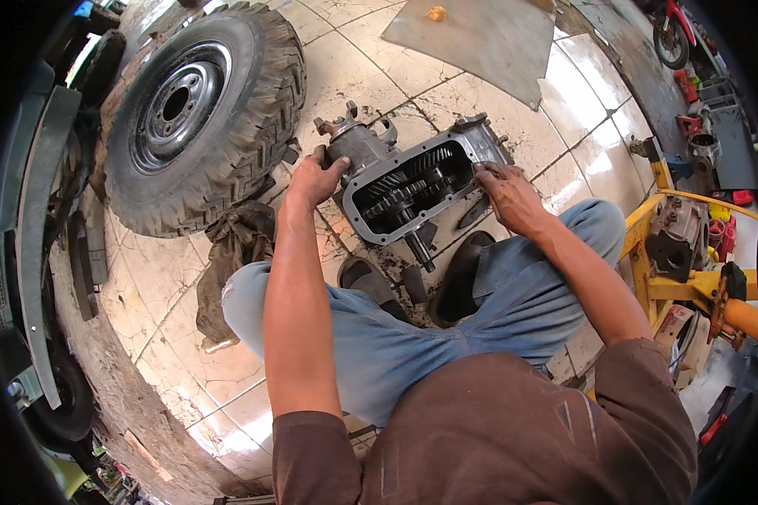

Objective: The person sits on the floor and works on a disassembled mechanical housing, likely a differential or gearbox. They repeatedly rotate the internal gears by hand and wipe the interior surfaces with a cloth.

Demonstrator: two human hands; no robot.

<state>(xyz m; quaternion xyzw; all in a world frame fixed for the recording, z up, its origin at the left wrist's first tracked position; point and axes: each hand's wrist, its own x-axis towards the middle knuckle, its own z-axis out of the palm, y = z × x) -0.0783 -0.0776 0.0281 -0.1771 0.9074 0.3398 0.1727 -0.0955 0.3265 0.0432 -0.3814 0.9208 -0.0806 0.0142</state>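
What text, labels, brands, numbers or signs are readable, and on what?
None that I can read.
Gearbox housing: no legible marking.
Lug-tread tyre: no sidewall lettering legible.
Brown T-shirt: pale printed lines, no letters I can make out.
Red-and-white item below the yellow metal frame: any print is too small and blurred.

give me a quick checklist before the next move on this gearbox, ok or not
1. Left hand touching the gearbox: ok, on its left end.
2. Right hand touching it: ok, at the right end.
3. Open side facing up: ok, gears visible.
4. Gears covered: not ok, they lie exposed.
5. Shaft apart from the footwear: ok, it points between the feet.
6. Firmness of grip: cannot tell, some fingers are hidden.
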